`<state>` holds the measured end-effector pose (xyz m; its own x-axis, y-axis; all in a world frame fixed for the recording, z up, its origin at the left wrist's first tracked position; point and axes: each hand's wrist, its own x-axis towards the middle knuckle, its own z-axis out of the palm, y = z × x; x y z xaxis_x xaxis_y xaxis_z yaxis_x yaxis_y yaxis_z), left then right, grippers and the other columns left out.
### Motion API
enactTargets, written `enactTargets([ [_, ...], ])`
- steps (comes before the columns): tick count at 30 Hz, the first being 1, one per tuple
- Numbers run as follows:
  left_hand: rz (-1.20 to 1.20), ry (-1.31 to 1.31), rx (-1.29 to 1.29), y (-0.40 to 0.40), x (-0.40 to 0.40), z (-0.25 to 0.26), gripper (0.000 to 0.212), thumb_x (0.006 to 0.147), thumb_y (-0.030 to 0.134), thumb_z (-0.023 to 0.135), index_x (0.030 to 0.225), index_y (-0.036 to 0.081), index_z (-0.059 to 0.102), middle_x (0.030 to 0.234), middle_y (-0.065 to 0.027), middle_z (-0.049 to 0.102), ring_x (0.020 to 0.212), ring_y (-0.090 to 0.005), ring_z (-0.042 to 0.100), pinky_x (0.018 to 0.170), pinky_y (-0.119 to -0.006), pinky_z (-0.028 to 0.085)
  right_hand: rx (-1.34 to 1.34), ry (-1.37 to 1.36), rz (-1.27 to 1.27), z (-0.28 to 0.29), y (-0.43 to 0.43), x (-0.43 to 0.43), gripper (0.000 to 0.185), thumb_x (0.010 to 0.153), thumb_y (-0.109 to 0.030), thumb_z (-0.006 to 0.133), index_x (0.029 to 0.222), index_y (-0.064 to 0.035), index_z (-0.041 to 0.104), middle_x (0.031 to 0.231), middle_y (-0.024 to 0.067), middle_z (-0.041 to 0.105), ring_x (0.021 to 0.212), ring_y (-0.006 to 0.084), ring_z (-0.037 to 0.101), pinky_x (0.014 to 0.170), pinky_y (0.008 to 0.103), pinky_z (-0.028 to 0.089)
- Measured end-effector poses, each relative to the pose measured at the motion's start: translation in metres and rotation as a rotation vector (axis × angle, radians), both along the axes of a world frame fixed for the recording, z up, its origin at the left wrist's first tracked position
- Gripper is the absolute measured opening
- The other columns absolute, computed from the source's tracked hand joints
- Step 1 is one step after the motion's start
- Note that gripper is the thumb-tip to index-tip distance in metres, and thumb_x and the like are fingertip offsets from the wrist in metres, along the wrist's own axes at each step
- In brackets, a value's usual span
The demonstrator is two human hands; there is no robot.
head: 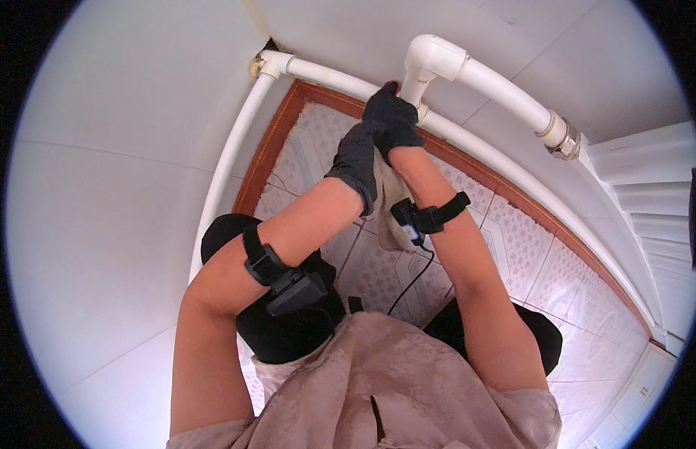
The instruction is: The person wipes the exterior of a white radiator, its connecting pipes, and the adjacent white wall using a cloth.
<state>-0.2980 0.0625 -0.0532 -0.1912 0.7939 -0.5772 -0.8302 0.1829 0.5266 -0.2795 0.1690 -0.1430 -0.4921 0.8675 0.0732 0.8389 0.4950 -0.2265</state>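
Both of my hands wear black gloves and meet at the short upright white plastic pipe. My right hand is bent against the left side of this pipe, just over the lower horizontal pipe. Below and to the left, my left hand reaches in, overlapping it; its fingers are hidden. A beige-grey cloth hangs down between my wrists, its upper end passing under my right hand. Whether the left hand grips it too is hidden.
A thick elbow fitting leads through a metal union to a white radiator at right. Another white pipe follows the left wall. Reddish-brown skirting edges the patterned tile floor. A black cable trails from my right wrist device.
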Motion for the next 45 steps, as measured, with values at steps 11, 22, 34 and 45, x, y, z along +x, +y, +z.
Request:
enactTargets([
  [11, -0.142, -0.086, -0.177, -0.016, 0.023, 0.005, 0.026, 0.083, 0.021, 0.054, 0.102, 0.004, 0.058, 0.103, -0.0168, 0.061, 0.096, -0.0290, 0.059, 0.083, -0.034, 0.046, -0.174, 0.426, -0.037, 0.005, -0.015, 0.039, 0.034, 0.095, -0.031, 0.038, 0.115, -0.0051, 0.049, 0.091, 0.0210, 0.060, 0.081, 0.0362, 0.060, 0.071, 0.0433, 0.048],
  [22, -0.687, 1.247, 0.265, -0.008, -0.020, 0.003, 0.036, 0.077, 0.024, 0.060, 0.107, 0.006, 0.056, 0.111, -0.0149, 0.058, 0.105, -0.0306, 0.054, 0.091, -0.036, 0.042, -0.388, 0.815, -0.025, 0.029, -0.040, 0.092, 0.030, 0.091, -0.013, 0.050, 0.119, -0.0094, 0.056, 0.103, 0.0212, 0.061, 0.089, 0.0206, 0.063, 0.079, 0.0318, 0.047],
  [34, -0.574, 1.330, 0.374, 0.030, -0.081, 0.035, 0.066, 0.071, 0.042, 0.073, 0.123, 0.007, 0.051, 0.114, -0.0078, 0.057, 0.105, -0.0189, 0.052, 0.088, -0.031, 0.044, -0.803, 1.305, 0.428, 0.065, -0.041, 0.078, 0.068, 0.071, -0.001, 0.069, 0.132, -0.0032, 0.042, 0.127, 0.0074, 0.051, 0.103, 0.0117, 0.052, 0.087, 0.0261, 0.045],
  [45, -0.652, 1.723, -0.112, -0.043, -0.092, 0.080, 0.026, 0.071, 0.015, 0.069, 0.094, 0.004, 0.066, 0.088, -0.0130, 0.065, 0.084, -0.0209, 0.061, 0.076, -0.030, 0.047, -0.637, 1.057, 0.722, 0.084, -0.025, 0.078, 0.027, 0.077, -0.016, 0.063, 0.101, -0.0021, 0.066, 0.098, 0.0128, 0.066, 0.088, 0.0195, 0.062, 0.082, 0.0319, 0.049],
])
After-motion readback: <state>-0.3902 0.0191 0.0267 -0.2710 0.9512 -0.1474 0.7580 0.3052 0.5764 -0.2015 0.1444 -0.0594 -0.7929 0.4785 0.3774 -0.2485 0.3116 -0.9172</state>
